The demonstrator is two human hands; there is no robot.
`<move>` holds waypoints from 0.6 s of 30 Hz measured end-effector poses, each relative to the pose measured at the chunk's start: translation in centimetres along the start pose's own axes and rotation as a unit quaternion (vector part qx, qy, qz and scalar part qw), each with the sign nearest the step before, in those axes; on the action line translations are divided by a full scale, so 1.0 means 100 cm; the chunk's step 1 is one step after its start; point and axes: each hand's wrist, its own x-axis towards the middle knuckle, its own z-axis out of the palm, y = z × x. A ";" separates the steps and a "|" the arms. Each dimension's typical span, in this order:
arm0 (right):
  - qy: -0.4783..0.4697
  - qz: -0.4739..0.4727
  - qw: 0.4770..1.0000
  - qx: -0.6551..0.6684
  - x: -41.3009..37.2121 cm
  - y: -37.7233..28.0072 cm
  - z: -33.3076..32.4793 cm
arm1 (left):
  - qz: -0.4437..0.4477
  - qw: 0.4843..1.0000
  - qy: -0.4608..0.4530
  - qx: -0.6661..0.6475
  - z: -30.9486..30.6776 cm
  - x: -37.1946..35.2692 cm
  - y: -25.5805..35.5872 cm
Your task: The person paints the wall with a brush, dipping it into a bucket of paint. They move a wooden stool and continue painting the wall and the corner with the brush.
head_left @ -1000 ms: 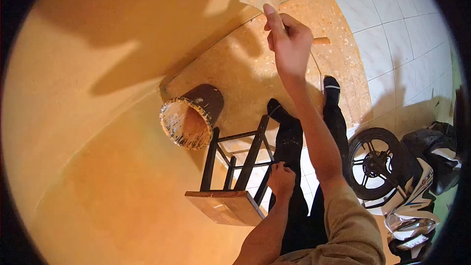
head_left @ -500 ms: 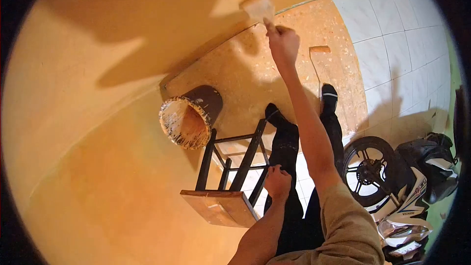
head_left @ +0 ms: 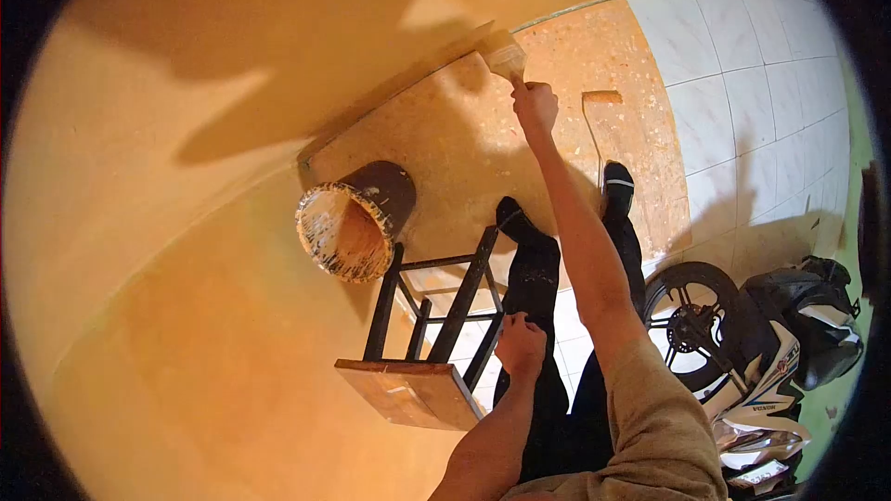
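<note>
Closed firmly, the right hand (head_left: 535,109) grips a flat, wide brush (head_left: 506,57) near the smooth orange wall (head_left: 316,0). The left hand (head_left: 521,347) is curled narrow over black trousers (head_left: 534,283).

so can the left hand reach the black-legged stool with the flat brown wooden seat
Probably yes: the left hand appears close beside the stool, with nothing visible between them, though depth is hard to judge.

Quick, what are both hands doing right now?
Left hand: curled by the black cloth trousers; can't tell if it holds anything.
Right hand: closed on a wide, flat, pale-handled paintbrush.
</note>
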 end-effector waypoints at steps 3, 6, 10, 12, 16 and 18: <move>0.007 -0.077 0.996 0.042 -0.018 -0.033 -0.018 | -0.009 1.000 -0.009 0.001 0.001 0.001 0.001; 0.035 -0.158 0.972 0.172 -0.088 -0.117 -0.072 | -0.012 1.000 -0.012 -0.002 0.006 -0.001 -0.003; -0.063 -0.143 0.906 0.393 -0.124 -0.142 -0.092 | -0.007 1.000 -0.010 0.007 0.005 -0.002 0.001; -0.031 -0.254 0.911 0.324 -0.102 -0.135 -0.074 | -0.012 1.000 -0.018 0.013 0.002 0.001 0.005; 0.076 -0.246 0.944 0.205 -0.021 -0.068 -0.010 | -0.007 1.000 -0.009 0.015 0.006 -0.002 0.004; 0.094 -0.150 0.978 0.114 0.013 -0.008 0.019 | 0.009 1.000 0.010 0.017 0.011 -0.002 -0.001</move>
